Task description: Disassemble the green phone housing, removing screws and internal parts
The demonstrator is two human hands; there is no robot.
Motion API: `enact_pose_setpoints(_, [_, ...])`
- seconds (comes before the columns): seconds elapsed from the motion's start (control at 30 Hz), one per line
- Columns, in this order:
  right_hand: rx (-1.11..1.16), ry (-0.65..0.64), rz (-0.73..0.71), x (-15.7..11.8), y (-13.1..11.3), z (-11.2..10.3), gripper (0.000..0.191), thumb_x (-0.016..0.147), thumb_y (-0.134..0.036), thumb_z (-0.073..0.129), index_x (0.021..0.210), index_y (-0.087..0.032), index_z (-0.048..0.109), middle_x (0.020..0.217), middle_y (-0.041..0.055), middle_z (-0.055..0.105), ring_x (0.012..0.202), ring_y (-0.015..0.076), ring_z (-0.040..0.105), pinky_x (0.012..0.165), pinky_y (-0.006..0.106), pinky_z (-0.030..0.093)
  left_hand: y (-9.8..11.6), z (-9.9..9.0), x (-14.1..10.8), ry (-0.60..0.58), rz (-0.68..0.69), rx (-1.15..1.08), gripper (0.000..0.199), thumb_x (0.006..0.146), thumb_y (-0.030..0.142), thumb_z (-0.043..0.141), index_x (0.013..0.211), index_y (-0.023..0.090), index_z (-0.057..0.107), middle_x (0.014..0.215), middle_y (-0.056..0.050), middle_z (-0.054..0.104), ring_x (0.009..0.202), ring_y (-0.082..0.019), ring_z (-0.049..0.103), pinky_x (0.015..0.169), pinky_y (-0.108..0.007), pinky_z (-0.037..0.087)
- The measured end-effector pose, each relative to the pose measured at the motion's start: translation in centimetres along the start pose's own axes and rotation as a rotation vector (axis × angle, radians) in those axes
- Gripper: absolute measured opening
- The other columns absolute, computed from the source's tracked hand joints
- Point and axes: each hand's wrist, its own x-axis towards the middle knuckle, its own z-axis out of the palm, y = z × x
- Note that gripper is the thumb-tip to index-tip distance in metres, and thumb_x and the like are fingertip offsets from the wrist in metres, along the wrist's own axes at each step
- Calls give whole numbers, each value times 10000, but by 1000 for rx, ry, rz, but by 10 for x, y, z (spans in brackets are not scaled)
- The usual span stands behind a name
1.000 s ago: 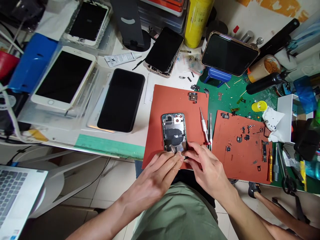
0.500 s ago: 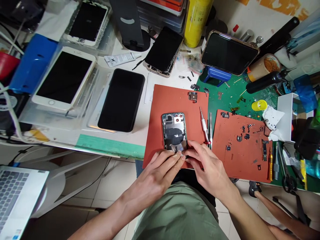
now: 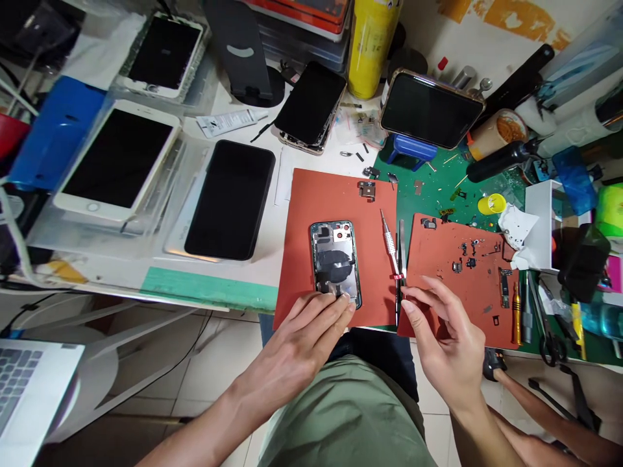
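Observation:
An opened phone housing lies face down on a red-orange silicone mat, its metal inner plate and dark round coil showing. My left hand rests its fingertips on the housing's lower end, covering part of that end. My right hand is off the phone, fingers apart and holding nothing, above the edge of a second red-orange mat. Nearest to it are a precision screwdriver and steel tweezers, lying between the mats.
Small phone parts and a bare logic board lie on the second mat. Beyond stand a green work mat, a yellow bottle and several dark-screened phones. A laptop sits low left, and a bare leg shows low right.
My right hand has left the phone's lower end and moved right, over the second mat, with its fingers spread. My left hand stays on the housing. The whole view has shifted slightly.

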Motion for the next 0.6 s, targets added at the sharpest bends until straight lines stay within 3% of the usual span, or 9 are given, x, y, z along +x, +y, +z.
enact_pose_setpoints(0.07, [-11,21,34,-4,2,0,378,1025,-238,726,1396,-266,659,1146,42,843,1030,198,834,622,216,653,-1,0,-2,10,5,-23,567,1053,-35,438,1601,102,485,1499,-111,691,1365,-269,601,1180,-472,476])
enact_pose_setpoints(0.23, [1,75,25,-11,6,-5,316,1038,-194,695,1347,-260,684,1164,41,824,1017,192,820,851,293,677,-5,-2,-4,-61,-12,-67,639,1044,-63,418,1648,143,446,1558,-103,647,1450,-255,558,1221,-444,420])
enact_pose_setpoints(0.33, [-96,111,-57,-9,4,-3,233,1053,-156,663,1269,-229,710,1087,45,806,956,186,777,827,299,630,-6,0,-3,-21,-7,-102,659,1037,-67,426,1656,156,443,1542,-124,651,1440,-265,568,1187,-440,434])
enact_pose_setpoints(0.43, [-265,121,-148,8,-2,12,148,1078,-185,631,1184,-190,734,973,62,749,869,203,693,805,340,571,-6,3,-1,17,-15,-113,691,1031,-74,423,1671,187,429,1508,-126,672,1400,-265,595,1147,-434,459])
enact_pose_setpoints(0.6, [-577,82,-90,49,-17,50,215,1088,-292,602,1097,-138,753,951,129,673,902,282,624,747,390,530,-8,4,0,61,-9,-85,762,1018,-75,458,1705,244,374,1464,-118,701,1342,-271,633,1094,-432,490])
